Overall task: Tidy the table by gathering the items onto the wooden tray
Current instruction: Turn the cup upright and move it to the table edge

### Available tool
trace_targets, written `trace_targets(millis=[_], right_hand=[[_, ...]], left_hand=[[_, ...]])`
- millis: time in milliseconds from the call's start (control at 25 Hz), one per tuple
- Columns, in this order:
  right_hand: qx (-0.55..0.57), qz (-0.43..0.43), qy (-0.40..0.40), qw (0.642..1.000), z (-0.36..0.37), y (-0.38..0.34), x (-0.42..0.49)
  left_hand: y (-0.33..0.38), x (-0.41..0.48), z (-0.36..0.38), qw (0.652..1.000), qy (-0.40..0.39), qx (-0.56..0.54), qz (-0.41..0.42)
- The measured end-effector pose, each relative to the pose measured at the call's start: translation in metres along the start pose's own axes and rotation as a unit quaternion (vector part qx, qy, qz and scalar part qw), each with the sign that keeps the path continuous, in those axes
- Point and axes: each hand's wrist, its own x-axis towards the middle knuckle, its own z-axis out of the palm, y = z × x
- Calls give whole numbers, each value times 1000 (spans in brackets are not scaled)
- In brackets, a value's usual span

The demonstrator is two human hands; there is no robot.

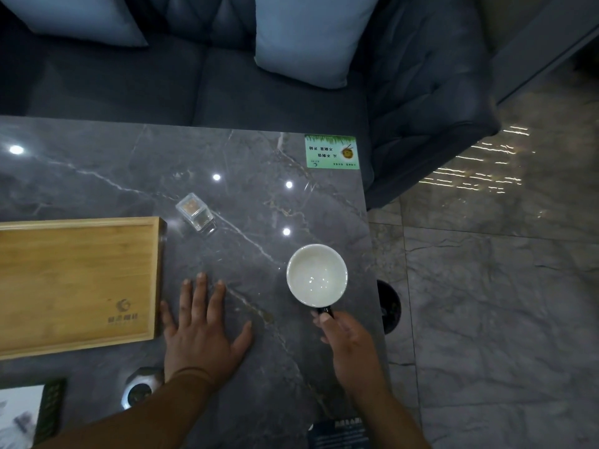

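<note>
Dark grey marble table (136,176), veined white; blue sofa with pale cushions beyond the far edge, stone floor at right. Wooden tray (77,286) at the left, bare. Left hand (201,325) spread wide, flat on the tabletop just right of the tray's near corner, holding nothing. White cup (317,274) near the right edge, upright, empty; dark handle pinched by the right hand (346,338) directly on its near side. Small clear glass jar (195,212) far of the left hand, just beyond the tray's far right corner. Green card (332,152) at the far right corner.
</note>
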Motion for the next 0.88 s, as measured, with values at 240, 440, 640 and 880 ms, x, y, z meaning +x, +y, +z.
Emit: trace_targets(millis=[240, 440, 640, 880], right_hand=[[7, 26, 32, 999, -26, 16, -2], [23, 30, 55, 998, -45, 27, 1], [65, 46, 35, 996, -57, 35, 5], [115, 68, 46, 990, -57, 39, 8]], left_hand=[[-3, 0, 9, 1000, 9, 2, -2], [-1, 0, 7, 1000, 9, 4, 1], [1, -1, 2, 1000, 8, 7, -4], [2, 0, -2, 1000, 1, 10, -9]])
